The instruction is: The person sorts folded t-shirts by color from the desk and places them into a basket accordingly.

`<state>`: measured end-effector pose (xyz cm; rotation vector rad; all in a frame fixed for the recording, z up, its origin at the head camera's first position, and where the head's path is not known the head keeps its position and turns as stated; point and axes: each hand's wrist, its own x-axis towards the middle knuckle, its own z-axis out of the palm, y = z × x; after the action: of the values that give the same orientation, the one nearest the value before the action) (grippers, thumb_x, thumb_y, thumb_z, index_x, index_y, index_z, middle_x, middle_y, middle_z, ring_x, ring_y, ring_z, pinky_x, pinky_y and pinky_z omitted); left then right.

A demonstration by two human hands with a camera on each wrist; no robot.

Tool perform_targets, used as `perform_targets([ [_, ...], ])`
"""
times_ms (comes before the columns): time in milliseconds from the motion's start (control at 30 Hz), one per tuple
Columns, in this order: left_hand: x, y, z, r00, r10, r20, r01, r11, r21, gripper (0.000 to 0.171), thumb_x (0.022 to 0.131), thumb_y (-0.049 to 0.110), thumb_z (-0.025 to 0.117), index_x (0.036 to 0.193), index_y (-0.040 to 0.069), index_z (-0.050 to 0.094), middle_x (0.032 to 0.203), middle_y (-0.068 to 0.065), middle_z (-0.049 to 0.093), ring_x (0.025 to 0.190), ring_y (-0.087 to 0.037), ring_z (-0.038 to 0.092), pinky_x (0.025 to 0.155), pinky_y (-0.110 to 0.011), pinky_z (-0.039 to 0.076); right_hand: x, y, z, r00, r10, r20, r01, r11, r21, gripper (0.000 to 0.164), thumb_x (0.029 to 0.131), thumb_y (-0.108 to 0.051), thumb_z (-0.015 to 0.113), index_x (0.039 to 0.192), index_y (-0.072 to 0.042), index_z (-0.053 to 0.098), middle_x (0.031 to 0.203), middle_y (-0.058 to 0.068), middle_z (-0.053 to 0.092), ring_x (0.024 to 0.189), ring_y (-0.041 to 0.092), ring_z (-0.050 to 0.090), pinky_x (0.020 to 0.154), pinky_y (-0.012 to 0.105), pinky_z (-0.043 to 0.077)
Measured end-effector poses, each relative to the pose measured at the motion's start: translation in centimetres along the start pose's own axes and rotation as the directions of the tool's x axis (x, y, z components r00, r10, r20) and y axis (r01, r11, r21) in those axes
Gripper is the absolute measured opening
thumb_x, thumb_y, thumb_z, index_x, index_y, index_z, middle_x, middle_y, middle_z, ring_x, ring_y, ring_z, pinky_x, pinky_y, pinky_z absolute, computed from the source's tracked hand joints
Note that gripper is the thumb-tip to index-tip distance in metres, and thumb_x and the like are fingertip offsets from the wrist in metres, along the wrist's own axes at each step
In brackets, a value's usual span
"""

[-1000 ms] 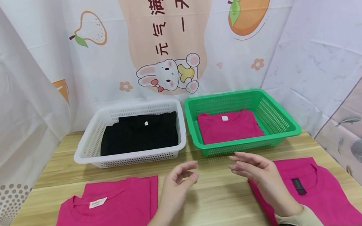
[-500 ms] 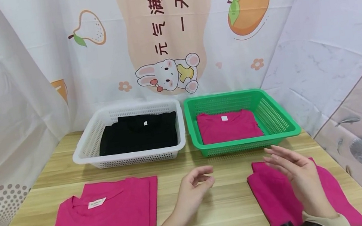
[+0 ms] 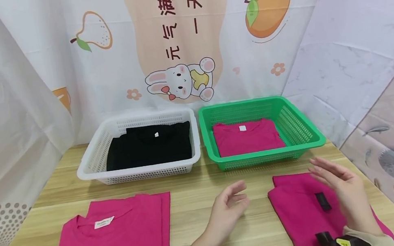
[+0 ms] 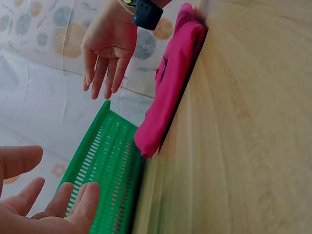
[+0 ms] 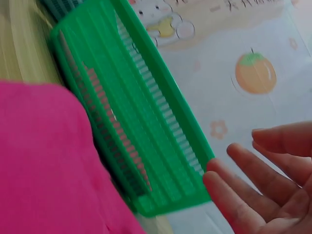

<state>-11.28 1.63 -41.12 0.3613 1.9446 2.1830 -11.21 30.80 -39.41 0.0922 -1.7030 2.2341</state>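
My left hand (image 3: 227, 207) hovers over the middle of the table, fingers loosely bent and holding nothing. To its right lies a folded pink T-shirt (image 3: 300, 209) with a dark neck label. Above that shirt's right part is my right hand (image 3: 346, 186), also holding nothing, its relaxed fingers pointing toward the back. The left wrist view shows the right hand (image 4: 109, 48) raised above the folded shirt (image 4: 170, 87). Another folded pink T-shirt (image 3: 112, 244), with a white label and a pale print, lies at the left front.
Along the back stands a white basket (image 3: 140, 169) with a folded black shirt (image 3: 152, 147) in it. Beside it, a green basket (image 3: 267, 155) contains a folded pink shirt (image 3: 248, 139). A printed curtain (image 3: 103, 81) hangs behind the wooden table (image 3: 186, 190).
Both hands have moved to the right. The right hand has passed from the folded shirt's left edge to over its right part; the left has come nearer to that shirt.
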Motion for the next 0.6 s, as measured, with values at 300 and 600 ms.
perform_targets([
  [300, -0.1, -0.7, 1.4, 0.998, -0.023, 0.061, 0.021, 0.999, 0.025, 0.046, 0.093, 0.010, 0.065, 0.137, 0.003, 0.055, 0.139, -0.022, 0.055, 0.123, -0.041, 0.056, 0.090, -0.029, 0.056, 0.3, 0.0, -2.9, 0.994, 0.016, -0.111, -0.027, 0.994, -0.102, 0.037, 0.091, 0.010, 0.062, 0.119, -0.012, 0.073, 0.105, -0.011, 0.076, 0.095, -0.001, 0.070, 0.078, 0.015, 0.056],
  [600, -0.6, -1.3, 1.8, 0.994, -0.033, 0.104, 0.026, 0.997, 0.073, 0.051, 0.093, 0.009, 0.064, 0.141, 0.003, 0.050, 0.144, -0.021, 0.051, 0.123, -0.041, 0.056, 0.092, -0.038, 0.056, 0.5, 0.3, -4.3, 0.960, 0.111, -0.259, -0.172, 0.959, -0.225, 0.039, 0.090, 0.001, 0.068, 0.110, -0.032, 0.074, 0.096, -0.027, 0.072, 0.088, -0.012, 0.066, 0.074, 0.004, 0.050],
])
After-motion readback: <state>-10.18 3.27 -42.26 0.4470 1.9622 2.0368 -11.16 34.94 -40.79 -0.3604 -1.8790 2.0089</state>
